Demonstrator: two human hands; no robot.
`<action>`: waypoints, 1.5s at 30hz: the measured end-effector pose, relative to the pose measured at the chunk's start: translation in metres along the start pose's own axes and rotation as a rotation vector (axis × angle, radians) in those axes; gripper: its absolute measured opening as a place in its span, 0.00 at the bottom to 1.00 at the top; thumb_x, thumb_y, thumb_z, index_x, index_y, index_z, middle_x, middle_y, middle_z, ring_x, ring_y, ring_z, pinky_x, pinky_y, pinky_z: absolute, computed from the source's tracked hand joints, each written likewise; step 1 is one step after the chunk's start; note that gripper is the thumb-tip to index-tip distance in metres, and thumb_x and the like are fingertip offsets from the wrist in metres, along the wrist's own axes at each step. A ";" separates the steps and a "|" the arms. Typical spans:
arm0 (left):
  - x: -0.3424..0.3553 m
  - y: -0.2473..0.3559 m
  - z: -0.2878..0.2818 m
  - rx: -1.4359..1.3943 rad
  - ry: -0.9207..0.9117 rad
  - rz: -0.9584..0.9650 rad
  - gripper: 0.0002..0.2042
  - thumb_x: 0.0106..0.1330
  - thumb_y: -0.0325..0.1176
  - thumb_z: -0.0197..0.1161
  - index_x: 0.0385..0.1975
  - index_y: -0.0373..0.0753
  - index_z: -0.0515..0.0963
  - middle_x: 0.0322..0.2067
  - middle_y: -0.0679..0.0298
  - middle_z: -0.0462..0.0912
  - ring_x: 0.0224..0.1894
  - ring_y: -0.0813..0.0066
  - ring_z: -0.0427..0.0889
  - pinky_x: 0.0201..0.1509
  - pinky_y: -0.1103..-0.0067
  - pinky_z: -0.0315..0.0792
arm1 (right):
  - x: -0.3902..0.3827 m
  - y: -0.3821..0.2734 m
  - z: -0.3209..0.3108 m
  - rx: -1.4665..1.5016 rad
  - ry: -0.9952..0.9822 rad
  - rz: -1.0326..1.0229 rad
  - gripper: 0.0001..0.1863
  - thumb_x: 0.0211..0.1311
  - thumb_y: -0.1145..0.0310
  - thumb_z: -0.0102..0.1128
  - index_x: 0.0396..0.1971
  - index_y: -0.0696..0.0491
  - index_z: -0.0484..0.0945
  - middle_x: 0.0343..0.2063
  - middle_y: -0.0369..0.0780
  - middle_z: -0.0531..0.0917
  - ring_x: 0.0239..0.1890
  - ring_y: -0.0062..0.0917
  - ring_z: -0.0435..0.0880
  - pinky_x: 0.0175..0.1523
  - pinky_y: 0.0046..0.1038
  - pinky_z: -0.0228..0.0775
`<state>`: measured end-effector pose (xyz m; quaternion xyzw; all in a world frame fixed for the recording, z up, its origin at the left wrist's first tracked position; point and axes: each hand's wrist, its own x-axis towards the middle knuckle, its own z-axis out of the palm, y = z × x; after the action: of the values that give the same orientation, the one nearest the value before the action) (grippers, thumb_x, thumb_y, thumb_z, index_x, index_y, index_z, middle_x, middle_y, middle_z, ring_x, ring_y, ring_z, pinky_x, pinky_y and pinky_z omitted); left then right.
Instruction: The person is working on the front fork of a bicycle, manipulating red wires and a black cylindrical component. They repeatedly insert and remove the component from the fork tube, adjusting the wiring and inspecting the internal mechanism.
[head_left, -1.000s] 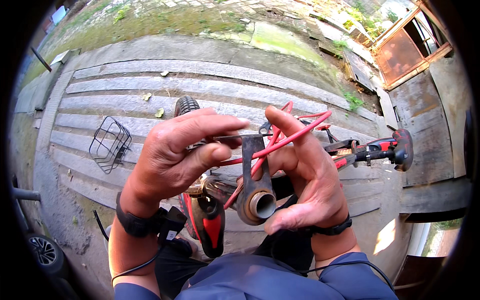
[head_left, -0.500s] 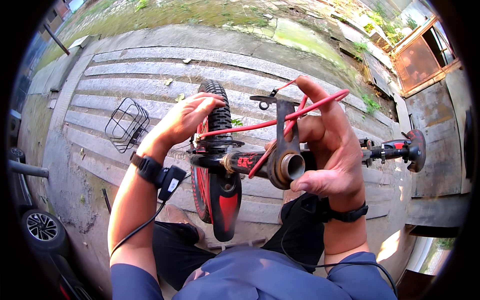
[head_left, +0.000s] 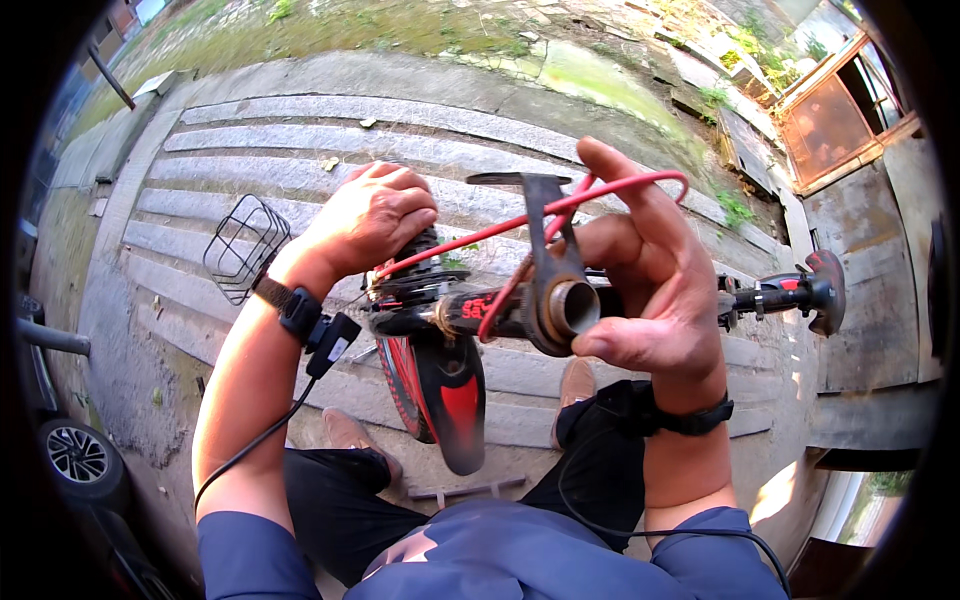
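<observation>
You stood over a black-and-red bicycle (head_left: 480, 312), its fender (head_left: 462, 400) between your two shoes (head_left: 575, 390) and its saddle (head_left: 827, 295) off to your right.

Your right hand (head_left: 655, 290) was curled around a dark metal bracket (head_left: 558, 268), thumb at the lip of a short open tube (head_left: 577, 308), forefinger raised. The bracket's rounded end sat around that tube, near the middle of the view; its flat arm pointed away from you. Your left hand (head_left: 380, 215) lay over the top of the wheel (head_left: 402, 385), knuckles up; its fingertips were hidden, so whether it gripped could not be told.

The step in hand looked like steadying the bicycle's front end while handling the bracket. The next move seemed to call for a steady right grip and care with the looped red cable (head_left: 470, 240), which crossed the bracket and could have snagged.

Counted: one bicycle, with one wheel and one saddle plainly in view; one bracket; one open tube end; one wire basket (head_left: 240, 245) on the stone slabs (head_left: 260, 168) to your left. The red line doubled back, so one cable or two was unclear.
</observation>
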<state>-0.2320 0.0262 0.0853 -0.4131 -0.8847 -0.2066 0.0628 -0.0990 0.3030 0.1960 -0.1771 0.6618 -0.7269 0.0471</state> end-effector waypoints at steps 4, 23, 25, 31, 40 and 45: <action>-0.025 0.009 -0.027 0.126 0.029 -0.056 0.09 0.69 0.41 0.63 0.37 0.45 0.86 0.39 0.66 0.83 0.49 0.61 0.79 0.61 0.66 0.69 | 0.005 0.001 0.003 0.024 -0.070 -0.019 0.64 0.44 0.70 0.84 0.77 0.66 0.49 0.45 0.49 0.88 0.49 0.33 0.89 0.58 0.30 0.76; -0.168 0.099 -0.010 0.092 0.355 -0.344 0.28 0.45 0.50 0.81 0.44 0.40 0.82 0.38 0.59 0.76 0.40 0.56 0.78 0.46 0.64 0.73 | -0.024 -0.001 0.010 -0.001 -0.135 -0.120 0.26 0.52 0.81 0.66 0.55 0.65 0.79 0.50 0.44 0.85 0.54 0.27 0.85 0.65 0.32 0.74; -0.166 0.111 -0.003 0.134 0.393 -0.365 0.29 0.45 0.51 0.81 0.44 0.41 0.83 0.38 0.60 0.77 0.40 0.56 0.78 0.46 0.64 0.72 | -0.024 0.000 0.006 0.006 -0.181 -0.173 0.25 0.53 0.80 0.68 0.55 0.65 0.79 0.51 0.44 0.85 0.55 0.27 0.85 0.65 0.31 0.75; -0.156 0.126 0.010 0.137 0.427 -0.372 0.29 0.47 0.50 0.80 0.44 0.39 0.81 0.39 0.58 0.79 0.41 0.55 0.79 0.47 0.63 0.72 | -0.032 -0.001 0.003 -0.119 -0.135 -0.134 0.32 0.50 0.69 0.84 0.55 0.63 0.81 0.50 0.42 0.85 0.51 0.23 0.83 0.60 0.26 0.74; -0.154 0.130 0.003 0.057 0.420 -0.391 0.25 0.52 0.42 0.79 0.46 0.36 0.80 0.43 0.54 0.80 0.46 0.50 0.80 0.51 0.62 0.74 | -0.027 -0.003 -0.001 -0.243 -0.184 -0.215 0.28 0.50 0.68 0.83 0.52 0.61 0.84 0.43 0.41 0.86 0.46 0.23 0.83 0.53 0.25 0.74; -0.143 0.131 -0.010 -0.073 0.523 -0.335 0.28 0.53 0.46 0.80 0.48 0.35 0.80 0.45 0.55 0.81 0.47 0.54 0.81 0.53 0.65 0.74 | -0.028 0.000 -0.001 -0.220 -0.184 -0.218 0.27 0.52 0.68 0.82 0.52 0.60 0.85 0.43 0.40 0.86 0.45 0.23 0.83 0.52 0.25 0.74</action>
<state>-0.0400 -0.0038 0.0949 -0.1966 -0.8863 -0.3451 0.2383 -0.0734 0.3123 0.1910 -0.3178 0.7072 -0.6315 0.0085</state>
